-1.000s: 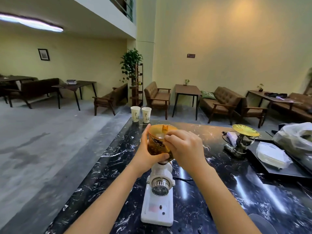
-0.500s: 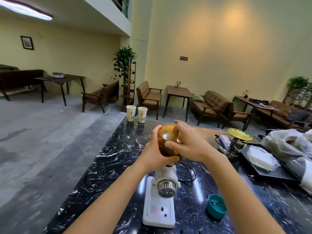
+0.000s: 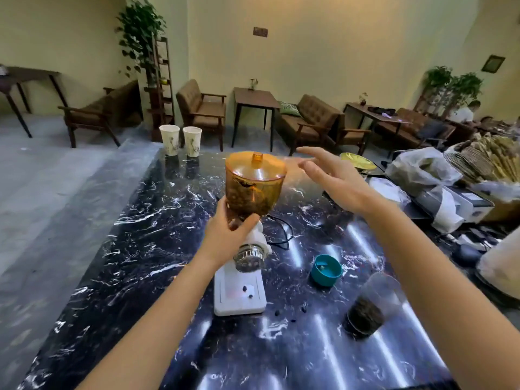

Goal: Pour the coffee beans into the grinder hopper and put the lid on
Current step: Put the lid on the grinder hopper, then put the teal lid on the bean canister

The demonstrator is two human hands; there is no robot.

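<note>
A white coffee grinder (image 3: 239,291) stands on the black marble counter (image 3: 157,249). Its amber transparent hopper (image 3: 253,195) is filled with coffee beans, and the amber lid (image 3: 256,167) with a small knob sits on top. My left hand (image 3: 228,235) grips the narrow base of the hopper from the left. My right hand (image 3: 332,178) hovers to the right of the hopper, fingers spread, touching nothing. A clear plastic cup (image 3: 371,305) with some dark beans in its bottom stands at the right front.
A teal round cap (image 3: 326,270) lies right of the grinder, a few loose beans near its base. Two paper cups (image 3: 181,140) stand at the far edge. A black tray, bags and boxes (image 3: 439,187) crowd the right side. The power cord (image 3: 281,235) runs behind the grinder.
My right hand has let go of the lid and drawn away to the right, leaving it on the hopper. My left hand slid down to the hopper's base. The view tilted down and right.
</note>
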